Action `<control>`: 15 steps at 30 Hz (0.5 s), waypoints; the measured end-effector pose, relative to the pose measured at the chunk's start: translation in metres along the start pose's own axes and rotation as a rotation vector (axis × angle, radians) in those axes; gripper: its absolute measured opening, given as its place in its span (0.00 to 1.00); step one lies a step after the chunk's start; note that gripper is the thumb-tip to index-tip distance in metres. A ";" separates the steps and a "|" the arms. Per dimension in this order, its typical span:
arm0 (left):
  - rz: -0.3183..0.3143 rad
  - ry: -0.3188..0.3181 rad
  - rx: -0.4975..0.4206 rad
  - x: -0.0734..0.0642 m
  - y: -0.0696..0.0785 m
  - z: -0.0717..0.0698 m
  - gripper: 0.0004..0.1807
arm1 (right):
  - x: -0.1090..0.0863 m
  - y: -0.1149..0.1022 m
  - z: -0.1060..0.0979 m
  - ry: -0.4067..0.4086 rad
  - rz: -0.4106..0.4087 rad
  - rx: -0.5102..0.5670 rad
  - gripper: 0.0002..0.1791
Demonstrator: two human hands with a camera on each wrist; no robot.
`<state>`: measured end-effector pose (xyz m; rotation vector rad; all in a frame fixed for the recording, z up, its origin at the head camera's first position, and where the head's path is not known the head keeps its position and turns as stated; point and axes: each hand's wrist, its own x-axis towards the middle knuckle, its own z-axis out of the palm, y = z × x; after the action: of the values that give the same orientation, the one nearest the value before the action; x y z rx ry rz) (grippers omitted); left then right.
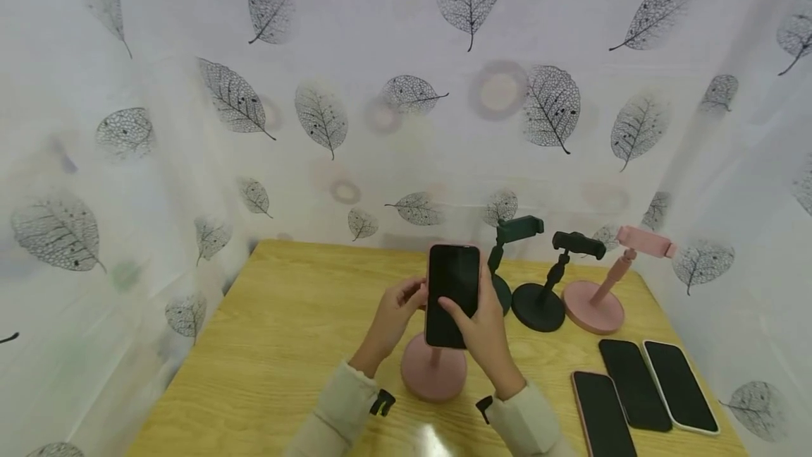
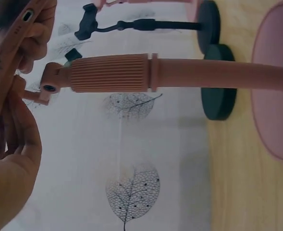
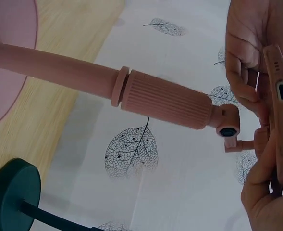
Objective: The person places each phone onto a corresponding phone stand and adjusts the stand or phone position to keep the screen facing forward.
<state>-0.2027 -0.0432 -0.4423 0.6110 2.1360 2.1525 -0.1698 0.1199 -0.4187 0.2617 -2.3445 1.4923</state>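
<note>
The pink-cased, black-screened rectangular phone (image 1: 453,273) matches the pink, ribbed, round-based stand (image 1: 434,378) at its six o'clock. Towards two o'clock is a dark green stand (image 1: 520,230); towards three, a black stand (image 1: 538,307) and another pink stand (image 1: 593,309); towards four, black-screened phones (image 1: 634,384) rimmed pink, black and white. The wooden desk (image 1: 304,302) is grained yellow, the white curtain (image 1: 364,13) printed with black leaves.

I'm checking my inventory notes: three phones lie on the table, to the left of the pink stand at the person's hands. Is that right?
Not quite: the three phones lie on the table to the right of that pink stand, as the head view shows.
</note>
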 end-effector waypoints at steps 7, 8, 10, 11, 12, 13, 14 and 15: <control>0.050 0.011 0.123 -0.015 -0.034 0.010 0.17 | -0.011 0.014 -0.008 -0.086 -0.017 0.143 0.40; 0.061 -0.005 0.167 -0.016 -0.036 0.012 0.18 | -0.014 0.017 -0.011 -0.088 -0.026 0.165 0.37; 0.076 -0.033 0.242 -0.018 -0.039 0.016 0.21 | -0.020 0.027 -0.016 -0.073 -0.041 0.206 0.29; 0.076 -0.045 0.272 -0.018 -0.039 0.017 0.20 | -0.024 0.032 -0.018 -0.057 -0.050 0.228 0.26; 0.076 -0.050 0.296 -0.018 -0.039 0.019 0.19 | -0.027 0.038 -0.019 -0.037 -0.055 0.242 0.24; 0.071 -0.049 0.315 -0.017 -0.039 0.020 0.18 | -0.030 0.044 -0.021 -0.015 -0.046 0.242 0.22; 0.065 -0.048 0.325 -0.016 -0.038 0.021 0.16 | -0.033 0.051 -0.022 0.001 -0.029 0.230 0.20; 0.060 -0.050 0.343 -0.015 -0.038 0.021 0.15 | -0.037 0.057 -0.023 0.001 0.005 0.208 0.18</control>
<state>-0.1912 -0.0257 -0.4832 0.7493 2.5101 1.7837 -0.1508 0.1639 -0.4714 0.3068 -2.1914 1.7403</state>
